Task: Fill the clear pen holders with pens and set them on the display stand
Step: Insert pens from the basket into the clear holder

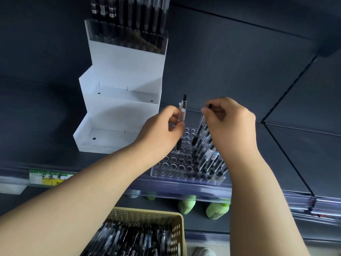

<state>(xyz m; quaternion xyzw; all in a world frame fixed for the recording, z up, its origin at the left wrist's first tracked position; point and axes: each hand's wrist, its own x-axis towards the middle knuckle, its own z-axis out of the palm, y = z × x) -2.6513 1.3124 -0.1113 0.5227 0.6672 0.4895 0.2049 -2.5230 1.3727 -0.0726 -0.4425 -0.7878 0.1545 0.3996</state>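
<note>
While the left hand (pixel 164 126) curls its fingers and thumb round the clear barrel of a pen (pixel 181 112), that pen stands almost upright, black cap end up, with its tip down at the holes of the clear pen holder (pixel 173 163). Just beside it the right hand (pixel 230 122) pinches the black top of a second pen (pixel 200 129) between thumb and fingertips; this one leans to the left, its lower end among the holder's holes.

Both hands are over the holder, which sits on the dark shelf (pixel 46 126) close to its front edge. The holder's left and middle holes are open, while its right side carries a cluster of standing pens (pixel 212 157), partly hidden behind the right wrist.

To the left, touching or nearly touching the holder's far corner, stands the white stepped display stand (pixel 125 67). Its two lower tiers are bare, and the top tier bears a filled holder (pixel 127 34) of dark pens.

On the shelf's front rail is a green and yellow label (pixel 49 177). Below the shelf, green bottles (pixel 217 211) stand on a lower level, and a tan perforated basket (pixel 179 231) holds a heap of loose pens (pixel 132 239).
</note>
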